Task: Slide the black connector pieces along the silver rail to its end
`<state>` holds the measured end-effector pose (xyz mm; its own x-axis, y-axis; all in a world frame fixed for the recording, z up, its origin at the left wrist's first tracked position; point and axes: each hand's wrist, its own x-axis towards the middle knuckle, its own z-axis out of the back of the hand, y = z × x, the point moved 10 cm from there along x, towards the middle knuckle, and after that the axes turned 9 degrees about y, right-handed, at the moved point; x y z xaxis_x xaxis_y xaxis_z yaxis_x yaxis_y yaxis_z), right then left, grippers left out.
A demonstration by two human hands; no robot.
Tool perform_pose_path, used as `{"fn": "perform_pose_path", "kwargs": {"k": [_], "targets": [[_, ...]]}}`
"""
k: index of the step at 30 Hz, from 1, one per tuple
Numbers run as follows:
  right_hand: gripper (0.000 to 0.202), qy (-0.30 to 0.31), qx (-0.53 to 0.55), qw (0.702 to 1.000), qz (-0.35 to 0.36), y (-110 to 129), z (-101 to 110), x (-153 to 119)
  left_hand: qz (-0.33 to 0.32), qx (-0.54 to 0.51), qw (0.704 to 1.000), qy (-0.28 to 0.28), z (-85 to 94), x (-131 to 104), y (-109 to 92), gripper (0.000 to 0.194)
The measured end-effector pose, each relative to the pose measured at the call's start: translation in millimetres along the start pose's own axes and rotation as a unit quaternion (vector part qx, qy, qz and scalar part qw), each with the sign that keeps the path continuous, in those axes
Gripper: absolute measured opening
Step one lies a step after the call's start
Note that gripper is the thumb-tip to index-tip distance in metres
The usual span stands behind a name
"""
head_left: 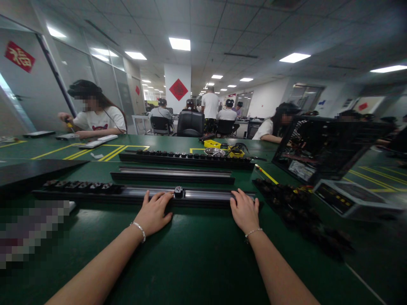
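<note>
Little block (179, 192) is sitting just right of the splayed left hand (154, 214); rail (206, 195) is running left-right, right hand (246, 212) lying splayed too.

smooth bench (190, 258) gleaming softly, front rail (210, 194) shining in polished metal, bowl (213, 151) glinting like steel, tub (212, 144) looking plastic, chair (190, 123) showing glossy leather-like padding, bracelets (140, 230) sparkling like metal

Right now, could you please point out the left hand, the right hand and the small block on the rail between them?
Left hand (155, 214): head view, back of the hand.
Right hand (246, 212): head view, back of the hand.
Small block (179, 192): head view, its visible middle.
</note>
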<state>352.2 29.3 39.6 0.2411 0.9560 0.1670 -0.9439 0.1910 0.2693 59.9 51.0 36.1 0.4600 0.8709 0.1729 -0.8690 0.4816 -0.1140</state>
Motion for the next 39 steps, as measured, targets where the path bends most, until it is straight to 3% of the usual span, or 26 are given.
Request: {"fn": "perform_pose_path", "kwargs": {"k": [19,39], "targets": [[0.048,0.010,-0.001,1.000,-0.005,1,0,0,-0.019,0.000,1.000,-0.002,-2.3,4,-15,0.054],[0.042,-0.005,-0.021,1.000,0.002,0,1,0,-0.017,-0.029,0.999,-0.012,-2.6,5,-14,0.052]]}}
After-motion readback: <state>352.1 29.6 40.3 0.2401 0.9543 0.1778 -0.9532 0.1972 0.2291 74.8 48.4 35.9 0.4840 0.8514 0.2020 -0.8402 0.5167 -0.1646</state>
